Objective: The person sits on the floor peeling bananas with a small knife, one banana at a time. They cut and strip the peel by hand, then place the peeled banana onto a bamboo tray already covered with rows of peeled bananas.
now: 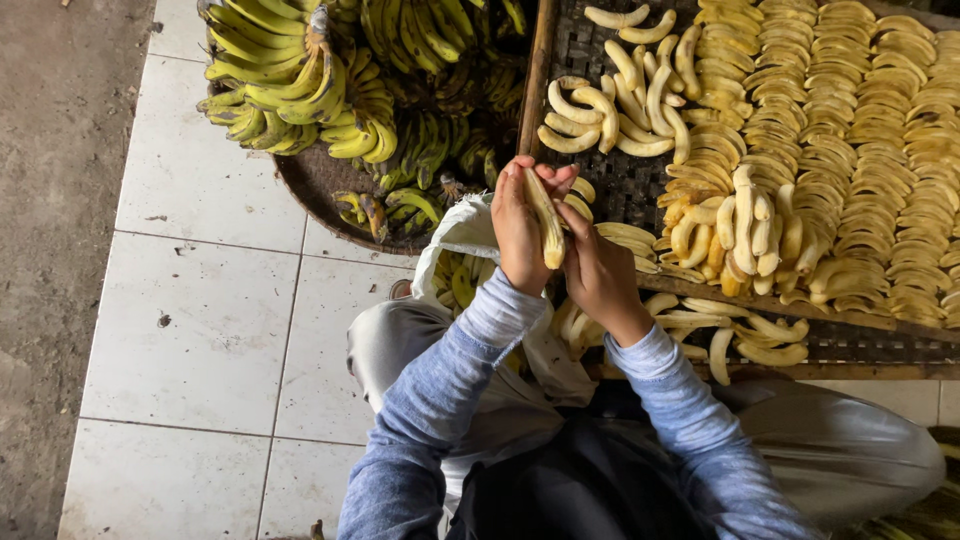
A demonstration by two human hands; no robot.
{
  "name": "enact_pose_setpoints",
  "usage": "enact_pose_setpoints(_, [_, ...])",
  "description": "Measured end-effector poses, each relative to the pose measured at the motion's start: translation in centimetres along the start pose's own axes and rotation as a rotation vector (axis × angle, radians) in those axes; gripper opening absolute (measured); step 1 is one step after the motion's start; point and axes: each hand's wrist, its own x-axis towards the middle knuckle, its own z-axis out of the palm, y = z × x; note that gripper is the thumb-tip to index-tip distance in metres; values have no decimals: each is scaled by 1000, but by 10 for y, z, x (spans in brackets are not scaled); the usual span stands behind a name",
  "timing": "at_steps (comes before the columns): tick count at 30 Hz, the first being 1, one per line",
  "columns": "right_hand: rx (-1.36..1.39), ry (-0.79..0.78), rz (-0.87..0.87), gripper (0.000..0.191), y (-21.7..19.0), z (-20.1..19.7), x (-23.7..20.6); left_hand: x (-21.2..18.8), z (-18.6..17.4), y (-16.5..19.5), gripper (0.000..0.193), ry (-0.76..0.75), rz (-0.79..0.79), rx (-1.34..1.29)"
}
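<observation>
Head view: both hands (560,245) pinching peeled banana (546,218) upright between them, above white sack (455,232).

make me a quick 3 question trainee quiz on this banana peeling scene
1. True or false: both the left hand and the right hand are on the same peeled banana.
2. Where do the unpeeled banana bunches lie? A) in the round basket at upper left B) on the woven tray C) on the bare tiled floor
3. Fill in: the sliced bananas at right are laid in neat ____.

Key
1. True: the banana stands roughly upright between the two hands.
2. A
3. rows
</observation>
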Motion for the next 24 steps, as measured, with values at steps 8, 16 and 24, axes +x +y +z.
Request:
enact_pose_setpoints(8, [-37, 7, 25, 51, 19, 10, 3, 0, -27, -18, 26, 55, -142, -3])
enact_pose_setpoints(16, [-125, 4, -31, 43, 35, 5, 22, 12, -38, -19, 36, 41, -375, -28])
enact_pose_setpoints(24, [-390, -11, -201, 47, 32, -71, 75, 18, 2, 18, 43, -268, -478, -33])
